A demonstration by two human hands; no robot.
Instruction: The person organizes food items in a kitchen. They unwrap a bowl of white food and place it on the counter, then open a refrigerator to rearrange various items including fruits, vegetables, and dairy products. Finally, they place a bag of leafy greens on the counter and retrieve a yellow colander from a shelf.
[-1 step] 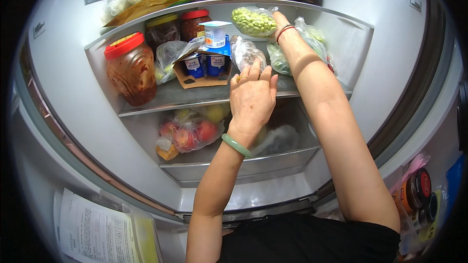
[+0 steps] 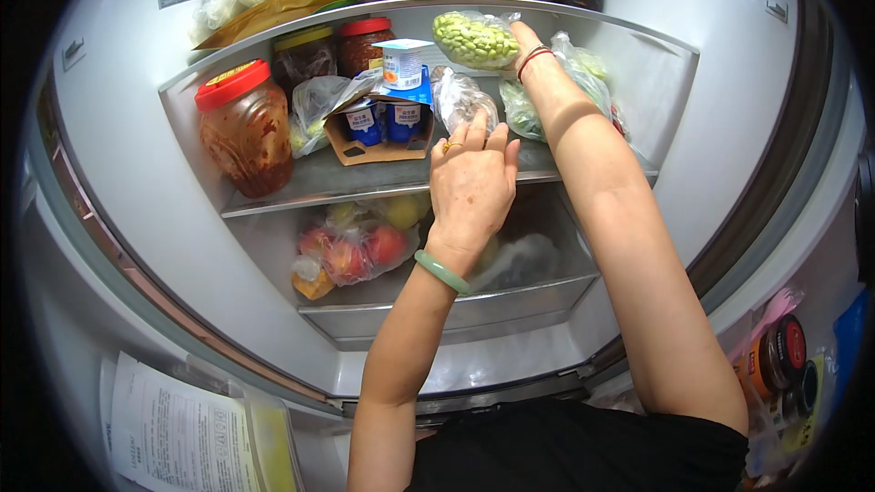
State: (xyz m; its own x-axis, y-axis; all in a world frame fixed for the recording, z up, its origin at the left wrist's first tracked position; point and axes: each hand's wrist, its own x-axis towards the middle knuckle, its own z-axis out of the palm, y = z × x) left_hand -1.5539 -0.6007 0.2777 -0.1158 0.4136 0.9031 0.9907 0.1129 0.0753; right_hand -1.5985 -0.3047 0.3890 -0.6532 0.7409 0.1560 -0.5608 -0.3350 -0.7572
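My right hand reaches far into an open fridge and grips a clear plastic bag of shelled green beans by its right end. Its fingertips are partly hidden behind the bag. My left hand, with a green bangle at the wrist, has its fingers stretched out against a knotted clear bag; what that bag holds is hard to make out. Just left of it sits an opened cardboard pack of blue yogurt cups, a white yogurt cup resting on top. Bagged green vegetables lie beside my right forearm.
A large red-lidded jar stands at the shelf's left, two smaller jars behind. Below, a drawer holds bagged fruit. Jars and packets line the upper shelf. Open doors carry papers at left and jars at right.
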